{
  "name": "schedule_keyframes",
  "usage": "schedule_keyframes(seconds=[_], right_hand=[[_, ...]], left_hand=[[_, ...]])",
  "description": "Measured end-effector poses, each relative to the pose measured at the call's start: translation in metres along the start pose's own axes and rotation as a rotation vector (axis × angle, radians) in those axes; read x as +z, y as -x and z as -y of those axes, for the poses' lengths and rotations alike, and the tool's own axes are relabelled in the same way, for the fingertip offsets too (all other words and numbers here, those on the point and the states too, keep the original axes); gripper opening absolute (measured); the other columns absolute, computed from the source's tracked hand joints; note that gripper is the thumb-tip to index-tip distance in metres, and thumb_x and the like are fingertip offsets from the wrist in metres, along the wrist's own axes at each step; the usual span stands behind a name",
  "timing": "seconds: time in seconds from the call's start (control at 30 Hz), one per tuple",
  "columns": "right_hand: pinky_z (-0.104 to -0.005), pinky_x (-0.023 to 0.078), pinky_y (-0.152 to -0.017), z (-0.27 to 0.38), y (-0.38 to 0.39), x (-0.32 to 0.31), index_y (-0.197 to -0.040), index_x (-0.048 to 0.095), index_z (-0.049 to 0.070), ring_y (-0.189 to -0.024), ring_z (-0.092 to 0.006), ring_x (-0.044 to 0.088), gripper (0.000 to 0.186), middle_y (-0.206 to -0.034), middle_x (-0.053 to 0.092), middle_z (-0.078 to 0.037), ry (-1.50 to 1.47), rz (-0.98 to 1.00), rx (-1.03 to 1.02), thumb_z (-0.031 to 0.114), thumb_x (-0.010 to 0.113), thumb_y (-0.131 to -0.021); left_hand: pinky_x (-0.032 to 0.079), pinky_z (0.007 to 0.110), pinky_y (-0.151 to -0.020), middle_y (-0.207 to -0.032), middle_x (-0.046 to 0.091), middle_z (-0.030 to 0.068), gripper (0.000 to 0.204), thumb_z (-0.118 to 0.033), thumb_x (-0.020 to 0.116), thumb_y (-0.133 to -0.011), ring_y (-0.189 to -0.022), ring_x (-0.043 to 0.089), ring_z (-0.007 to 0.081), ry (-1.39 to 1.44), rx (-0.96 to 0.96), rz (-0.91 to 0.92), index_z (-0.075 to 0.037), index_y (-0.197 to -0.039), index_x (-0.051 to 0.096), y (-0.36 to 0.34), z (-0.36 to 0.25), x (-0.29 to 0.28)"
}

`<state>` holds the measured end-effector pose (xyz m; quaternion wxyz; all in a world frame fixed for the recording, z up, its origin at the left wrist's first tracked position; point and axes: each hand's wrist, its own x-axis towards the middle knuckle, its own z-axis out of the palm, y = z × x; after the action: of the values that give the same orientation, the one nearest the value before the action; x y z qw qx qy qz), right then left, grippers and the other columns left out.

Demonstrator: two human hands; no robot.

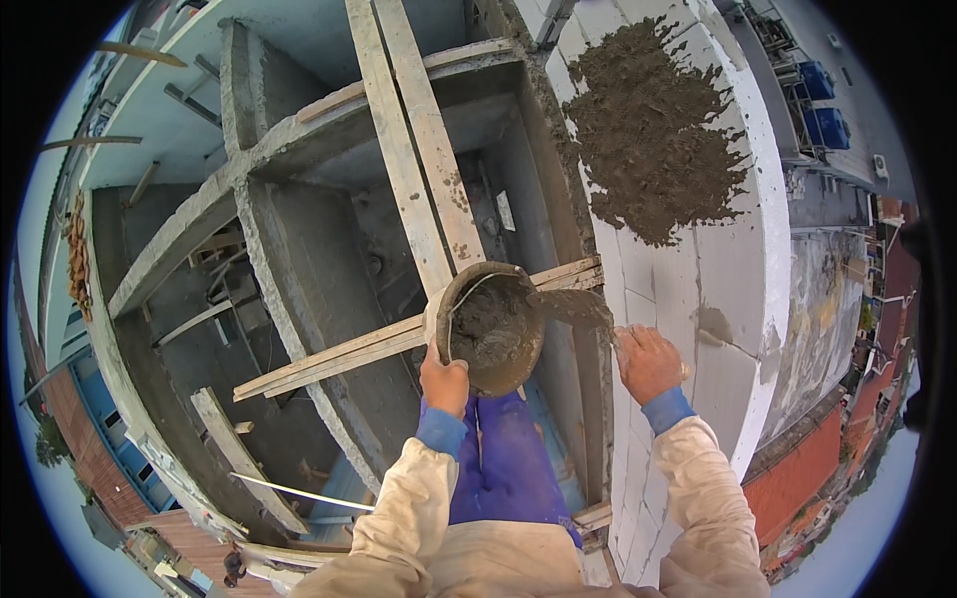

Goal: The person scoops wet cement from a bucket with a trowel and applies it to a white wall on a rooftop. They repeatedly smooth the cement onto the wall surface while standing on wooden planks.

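Note:
My left hand (444, 384) is closed on the near left rim of a round bucket (531, 361). Wet grey mortar (490, 324) lies inside the bucket, with a thin wire handle along its left side. In my right hand (650, 364) is a trowel (578, 307), gripped by its handle. Its blade is smeared with mortar and points left, its tip by the bucket's right rim. To the right, the pale block wall (653, 299) runs away from me, and a rough patch of brown mortar (653, 130) covers its far part.
Two long planks (399, 169) stretch away beyond the bucket. A crossing timber (329, 361) passes under them. Below are deep bays divided by rough concrete beams (274, 249). A loose board (244, 458) leans at lower left. Rooftops (797, 478) lie far down beyond the wall.

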<state>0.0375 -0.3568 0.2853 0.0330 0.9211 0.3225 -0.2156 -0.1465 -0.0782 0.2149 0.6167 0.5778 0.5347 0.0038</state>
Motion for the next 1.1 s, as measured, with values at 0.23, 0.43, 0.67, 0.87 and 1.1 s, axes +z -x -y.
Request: schedule_keyframes(seconds=[0.23,0.43,0.67,0.87,1.1], right_hand=[[-0.0431,0.059,-0.087,0.038,-0.048,0.055,-0.12,0.07,0.007,-0.107,-0.0299,0.07,0.029,-0.117,0.07,-0.012,-0.096,0.039,0.069,0.023,0.062,-0.097],[-0.047,0.059,-0.085,0.073,-0.023,0.067,-0.126,0.068,0.004,-0.101,-0.0356,0.071,0.038,-0.113,0.071,-0.015,-0.639,-0.162,-0.064,0.026,0.067,-0.095],[-0.0479,0.057,-0.085,0.12,-0.043,0.101,-0.122,0.069,0.003,-0.095,-0.039,0.07,0.036,-0.108,0.072,-0.019,-0.667,-0.167,0.152,0.027,0.071,-0.095],[-0.0394,0.059,-0.074,0.108,-0.096,0.163,-0.129,0.069,0.0,-0.084,-0.0284,0.073,0.045,-0.1,0.076,-0.015,-0.82,-0.265,-0.152,0.03,0.074,-0.096],[-0.0282,0.052,-0.053,-0.046,-0.192,0.255,-0.115,0.072,0.0,-0.065,-0.0121,0.062,0.032,-0.088,0.071,-0.005,-1.462,0.677,0.513,0.029,0.068,-0.102]], left_hand=[[0.03,0.047,-0.123,-0.157,0.039,0.0365,0.073,0.002,0.057,-0.077,-0.149,0.035,0.0465,-0.206,0.349,0.091,0.001,-0.15,0.051,-0.01,-0.033,0.057],[0.047,0.04,-0.107,-0.142,0.057,0.0216,0.072,0.006,0.049,-0.08,-0.125,0.059,0.0324,0.284,0.096,0.207,0.0,-0.152,0.049,-0.021,-0.063,0.048],[0.062,0.032,-0.075,-0.122,0.068,0.0105,0.067,0.01,0.045,-0.081,-0.099,0.071,0.0186,0.363,0.001,0.087,-0.001,-0.146,0.051,-0.051,-0.04,0.021],[0.069,0.04,-0.064,-0.111,0.068,0.0137,0.05,0.005,0.044,-0.087,-0.082,0.076,0.0245,0.298,-0.182,-0.023,-0.006,-0.136,0.051,-0.092,0.016,-0.011],[0.069,0.039,-0.068,-0.117,0.067,0.0137,0.062,0.008,0.043,-0.081,-0.089,0.075,0.0249,0.22,-0.25,-0.114,-0.002,-0.142,0.049,-0.1,0.076,-0.06]])
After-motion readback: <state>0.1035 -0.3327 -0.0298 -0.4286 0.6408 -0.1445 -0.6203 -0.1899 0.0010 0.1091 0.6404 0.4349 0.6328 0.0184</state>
